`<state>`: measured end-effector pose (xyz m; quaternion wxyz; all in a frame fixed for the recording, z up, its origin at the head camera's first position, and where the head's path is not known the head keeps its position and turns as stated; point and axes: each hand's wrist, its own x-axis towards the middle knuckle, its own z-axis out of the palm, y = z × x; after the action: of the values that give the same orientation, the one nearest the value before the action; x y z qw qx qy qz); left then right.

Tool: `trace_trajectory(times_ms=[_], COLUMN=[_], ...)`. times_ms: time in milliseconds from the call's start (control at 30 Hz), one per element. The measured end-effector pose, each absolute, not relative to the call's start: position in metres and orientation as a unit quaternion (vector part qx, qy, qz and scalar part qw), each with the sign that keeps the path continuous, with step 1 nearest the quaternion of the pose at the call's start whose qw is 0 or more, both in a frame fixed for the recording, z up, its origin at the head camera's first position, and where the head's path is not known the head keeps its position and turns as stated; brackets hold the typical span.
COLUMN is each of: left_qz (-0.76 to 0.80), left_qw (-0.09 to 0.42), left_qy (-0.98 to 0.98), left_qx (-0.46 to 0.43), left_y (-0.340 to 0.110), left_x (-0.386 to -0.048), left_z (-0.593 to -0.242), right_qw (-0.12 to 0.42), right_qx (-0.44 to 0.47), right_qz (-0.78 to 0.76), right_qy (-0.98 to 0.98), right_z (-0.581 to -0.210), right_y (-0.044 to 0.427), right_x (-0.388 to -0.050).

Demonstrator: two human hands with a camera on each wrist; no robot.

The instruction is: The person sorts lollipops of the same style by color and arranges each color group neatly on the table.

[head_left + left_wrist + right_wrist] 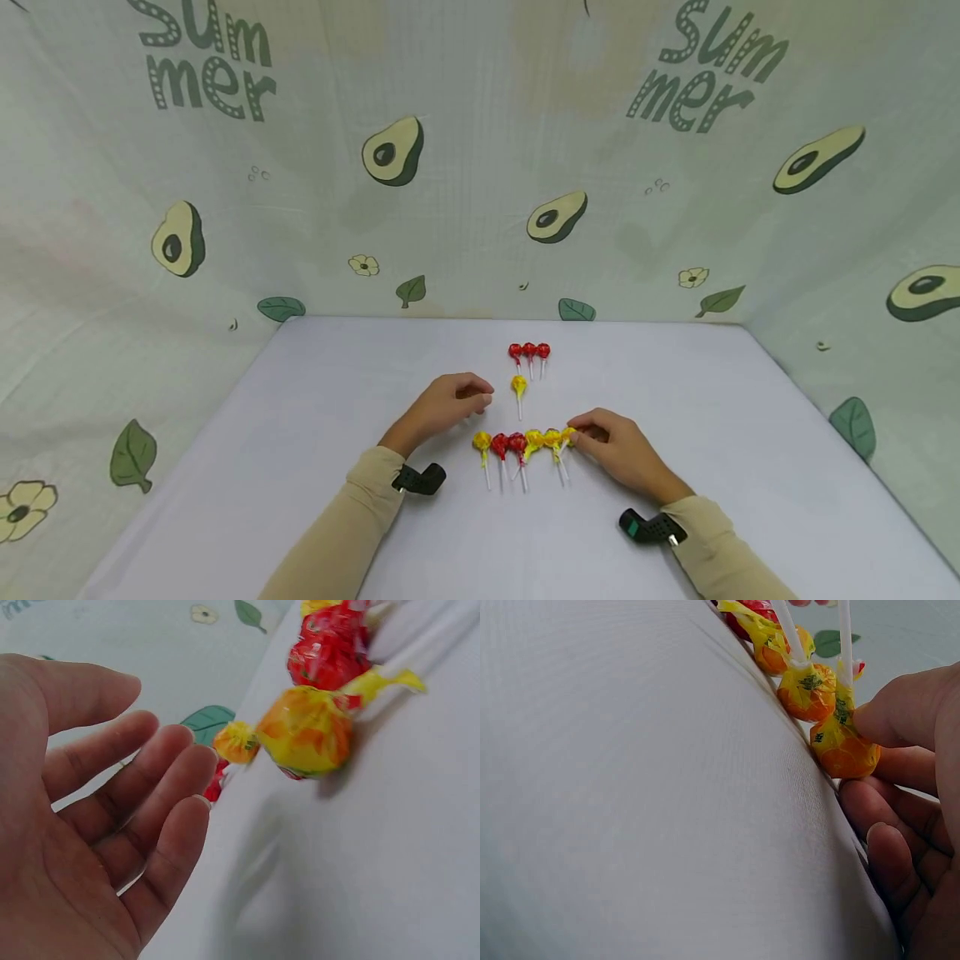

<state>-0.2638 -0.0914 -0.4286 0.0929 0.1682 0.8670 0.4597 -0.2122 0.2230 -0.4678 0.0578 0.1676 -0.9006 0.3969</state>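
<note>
Right grip pinching yellow lollipop, backdrop reading "summer" 2 times

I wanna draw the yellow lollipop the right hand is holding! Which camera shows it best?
The right wrist view: the yellow lollipop is big there, pinched by the right hand, orange print showing. Head shows it tiny, partly covered; left wrist doesn't clearly show it.

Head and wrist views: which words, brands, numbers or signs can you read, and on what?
"Summer": upper left of the backdrop, head view, split over two lines.
"Summer": upper right of the backdrop, same split.
Backdrop letters at the left wrist view's top-left corner: cut off and blurred.
Dark print on the yellow lollipop wrappers, right wrist view: too small to read.
</note>
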Motion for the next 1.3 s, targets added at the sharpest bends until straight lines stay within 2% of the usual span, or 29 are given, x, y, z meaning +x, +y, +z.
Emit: trace_trajectory(times_ms=[267, 600, 1033, 1300], left_qz=[0.509, 0.450, 0.442, 0.443], left_qw=[0.117, 0.094, 0.106, 0.106], left_qy=[0.836, 0.869, 0.864, 0.857], left_qx=[0.168, 0.184, 0.215, 0.240], left_y=[-0.098, -0.104, -0.109, -0.112], left_x=[-0.255, -0.244, -0.234, -0.236], left_z=[-0.430, -0.436, -0.451, -0.451], right_qw=[0.047, 0.059, 0.035, 0.040], right_qx=[0.152, 0.156, 0.150, 0.169], right_qz=[0.389, 0.384, 0.395, 0.407], right_qy=[-0.907, -0.908, -0.906, -0.897], right_z=[-0.465, -0.465, -0.468, -0.468], right_y=[0.222, 0.222, 0.224, 0.227], right_x=[-0.212, -0.214, -0.213, -0.212])
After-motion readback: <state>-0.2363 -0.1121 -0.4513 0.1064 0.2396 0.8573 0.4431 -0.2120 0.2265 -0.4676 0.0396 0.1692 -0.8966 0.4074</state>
